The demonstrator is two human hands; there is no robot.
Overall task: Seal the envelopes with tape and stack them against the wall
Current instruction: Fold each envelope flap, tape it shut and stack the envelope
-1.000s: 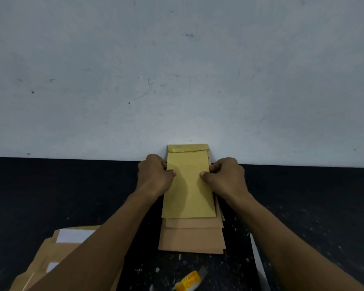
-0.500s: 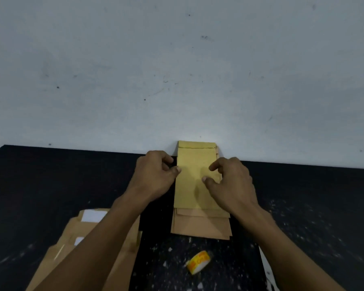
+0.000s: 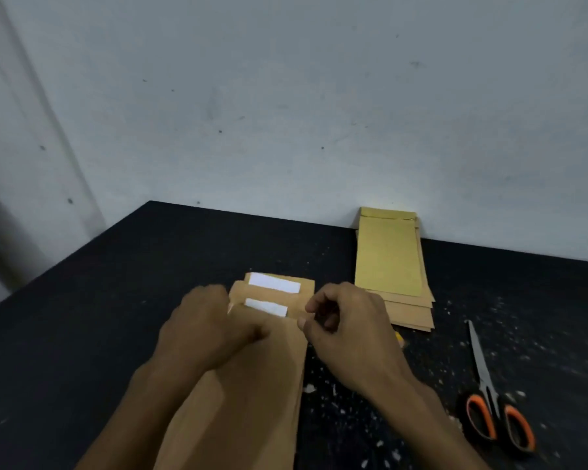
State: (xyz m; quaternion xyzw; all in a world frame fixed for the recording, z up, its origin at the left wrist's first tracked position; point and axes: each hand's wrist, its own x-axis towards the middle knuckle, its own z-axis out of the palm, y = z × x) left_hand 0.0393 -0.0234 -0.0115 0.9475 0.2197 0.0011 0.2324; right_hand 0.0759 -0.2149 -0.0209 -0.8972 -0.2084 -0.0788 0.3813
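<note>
Envelopes [image 3: 389, 262] now sit stacked against the wall [image 3: 286, 113]. Both hands have moved to the unsealed pile [image 3: 272, 300]; left hand [image 3: 207, 330] rests there, right hand [image 3: 347, 327] fingers curl, pinching nothing clear.

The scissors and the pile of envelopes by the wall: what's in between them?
Only bare black table with pale scraps, in the head view, between the scissors and the stacked envelopes.
</note>
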